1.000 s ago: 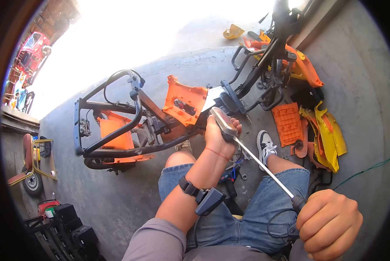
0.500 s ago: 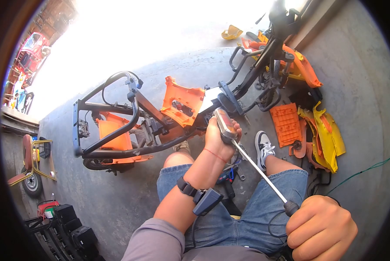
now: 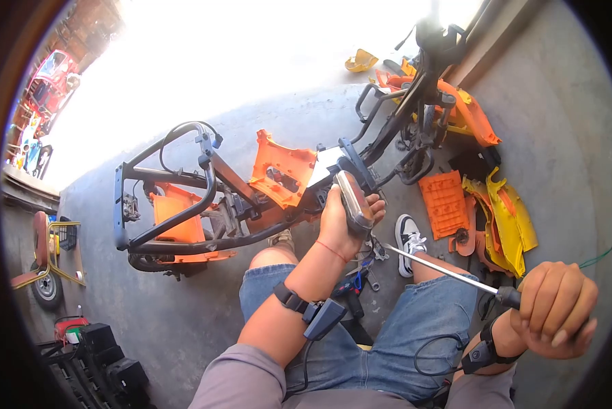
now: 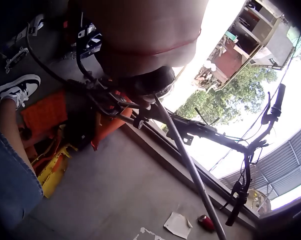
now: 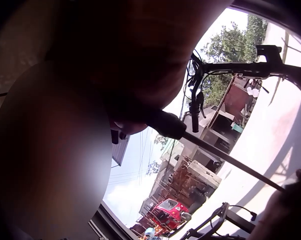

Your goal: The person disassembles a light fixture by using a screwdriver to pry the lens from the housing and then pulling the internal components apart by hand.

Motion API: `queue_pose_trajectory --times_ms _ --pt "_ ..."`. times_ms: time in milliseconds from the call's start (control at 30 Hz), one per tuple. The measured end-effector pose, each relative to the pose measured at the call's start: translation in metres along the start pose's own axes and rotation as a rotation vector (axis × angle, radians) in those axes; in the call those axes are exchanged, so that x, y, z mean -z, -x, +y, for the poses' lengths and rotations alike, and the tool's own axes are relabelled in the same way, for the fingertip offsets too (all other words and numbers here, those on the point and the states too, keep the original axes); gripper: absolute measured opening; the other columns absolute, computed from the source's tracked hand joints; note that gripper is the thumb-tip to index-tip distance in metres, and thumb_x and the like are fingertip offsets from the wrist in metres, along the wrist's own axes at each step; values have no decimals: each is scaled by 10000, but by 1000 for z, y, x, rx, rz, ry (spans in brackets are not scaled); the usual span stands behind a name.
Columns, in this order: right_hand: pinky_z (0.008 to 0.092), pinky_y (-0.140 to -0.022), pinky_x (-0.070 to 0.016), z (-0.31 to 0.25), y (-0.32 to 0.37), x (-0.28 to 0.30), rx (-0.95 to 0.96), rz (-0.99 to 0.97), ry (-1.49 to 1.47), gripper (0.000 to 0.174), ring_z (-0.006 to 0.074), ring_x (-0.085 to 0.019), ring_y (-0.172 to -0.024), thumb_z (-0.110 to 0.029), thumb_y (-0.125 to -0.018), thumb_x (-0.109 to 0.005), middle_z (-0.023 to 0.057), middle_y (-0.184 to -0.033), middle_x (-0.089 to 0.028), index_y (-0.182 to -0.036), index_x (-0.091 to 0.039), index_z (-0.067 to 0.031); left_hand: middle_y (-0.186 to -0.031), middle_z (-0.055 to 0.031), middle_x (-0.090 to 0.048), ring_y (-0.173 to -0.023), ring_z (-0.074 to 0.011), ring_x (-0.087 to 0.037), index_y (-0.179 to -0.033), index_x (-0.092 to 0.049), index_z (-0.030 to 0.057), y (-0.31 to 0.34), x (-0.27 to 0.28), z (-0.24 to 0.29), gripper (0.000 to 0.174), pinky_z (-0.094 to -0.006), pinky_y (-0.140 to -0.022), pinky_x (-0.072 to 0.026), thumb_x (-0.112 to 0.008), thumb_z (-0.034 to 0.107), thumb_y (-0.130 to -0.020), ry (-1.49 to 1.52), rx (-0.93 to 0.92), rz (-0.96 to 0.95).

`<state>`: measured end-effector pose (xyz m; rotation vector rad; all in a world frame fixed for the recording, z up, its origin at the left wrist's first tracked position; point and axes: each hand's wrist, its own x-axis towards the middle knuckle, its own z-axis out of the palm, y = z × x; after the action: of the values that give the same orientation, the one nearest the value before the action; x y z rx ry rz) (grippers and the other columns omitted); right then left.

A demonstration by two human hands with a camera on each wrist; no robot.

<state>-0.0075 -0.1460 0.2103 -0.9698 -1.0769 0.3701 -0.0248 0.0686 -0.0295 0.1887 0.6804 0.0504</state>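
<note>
In the head view my left hand (image 3: 338, 225) grips a vehicle light (image 3: 354, 198) with a reddish lens and dark housing, palm up, in front of the motorbike frame (image 3: 207, 180). My right hand (image 3: 557, 308) curls round the handle of a long screwdriver (image 3: 445, 270) at the lower right. Its bright shank points left, with the tip just below and right of the light. The right wrist view shows the screwdriver's dark collar (image 5: 171, 125) sticking out of the fist; the handle itself is mostly hidden. In the left wrist view the shank (image 4: 188, 162) overlaps the light's dark end.
An orange plastic panel (image 3: 283, 169) sits on the frame. Orange and yellow body panels (image 3: 514, 221) lie on the floor at right. Between the legs are a power drill (image 3: 350, 285) and loose tools. A black stack of parts (image 3: 105, 354) stands lower left.
The screwdriver's tip has come away from the end of the light. My right hand has moved up and to the right and turned, so the shank lies flatter. The left hand keeps its hold on the light.
</note>
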Motion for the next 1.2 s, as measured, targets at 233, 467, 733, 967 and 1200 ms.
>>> queue_pose_trajectory --times_ms 233,467,733,967,1200 --pt "223 -616 -433 119 47 32 -277 538 360 261 98 -500 -666 -201 -875 -664 46 -799 -508 -960 -482 -35 -993 -112 -627 -825 -216 -634 -1089 -578 49 3 8 4 574 -364 -735 -535 -590 578 -868 -210 -185 -72" --pt "273 -755 -483 151 60 60 -265 666 333 221 134 -552 -766 -4 -899 -595 69 -886 -557 -1071 -462 -39 -992 -117 -638 -926 -265 -646 -1221 -506 27 -10 7 5 415 -447 -839 -535 -470 365 -983 -145 -161 -122" --pt "187 -446 -313 101 80 132 158 1181 -109 186 46 -347 -540 -144 -963 -543 -7 -745 -432 -824 -435 -86 -883 -79 -579 -829 -183 -620 -1071 -554 63 -21 3 -17 404 -295 -641 -567 -552 443 -935 -44 -96 -97" --pt "184 -443 -342 82 86 130 259 1133 -173 166 61 -370 -538 -131 -977 -513 26 -753 -429 -883 -429 -24 -1112 -56 -579 -948 -162 -602 -1186 -521 63 -21 -4 -41 440 -303 -754 -562 -634 383 -906 -142 -88 -190" --pt "183 -449 -350 73 89 129 304 1075 -185 151 61 -367 -530 -117 -982 -488 32 -752 -430 -887 -430 -15 -1030 -56 -601 -913 -161 -616 -1165 -530 43 -22 -8 -50 455 -284 -804 -540 -637 398 -901 -168 -144 -239"
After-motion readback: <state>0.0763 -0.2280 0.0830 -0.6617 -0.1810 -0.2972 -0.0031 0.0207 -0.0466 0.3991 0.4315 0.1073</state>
